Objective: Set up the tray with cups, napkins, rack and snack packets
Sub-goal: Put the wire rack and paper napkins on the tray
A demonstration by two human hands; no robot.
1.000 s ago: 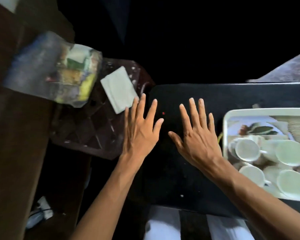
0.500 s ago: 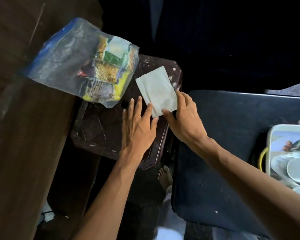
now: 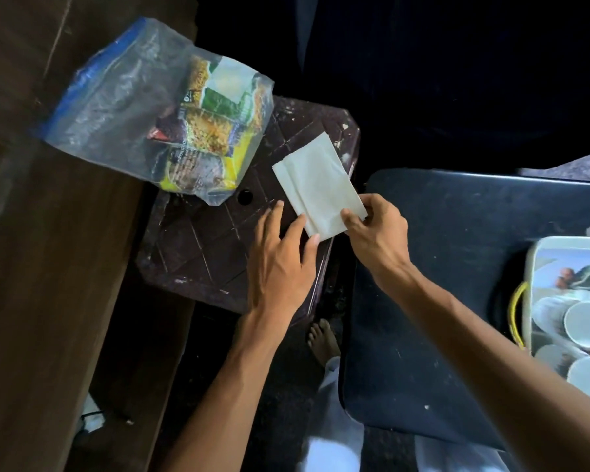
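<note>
Head view, looking down. Landmark: dark brown plastic stool [image 3: 201, 253], its top scuffed, with a round hole near the middle.

White folded napkins [image 3: 317, 189] lie on the stool's right part, a small stack, edges slightly fanned. Right hand [image 3: 377, 233] pinches the stack's near right corner between thumb and fingers; the other fingers are curled. Left hand [image 3: 280, 264] lies flat and open over the stool's near right area, fingers spread, two fingertips touching the near left edge of the napkins; it grips nothing.

Clear plastic bag [image 3: 123, 107] with a blue zip strip rests on the stool's far left corner and partly on the wooden surface [image 3: 31, 233] left of the stool. Snack packets [image 3: 212, 131], yellow and green, are inside the bag's stool-side end.

Right of the stool: a dark blue table [image 3: 457, 233]. Well right of the stool, at the frame edge, a pale tray [image 3: 533, 253] sits on that table, holding white cups [image 3: 584, 323] turned upside down. A bare foot [image 3: 322, 342] shows below the stool's near right corner.
</note>
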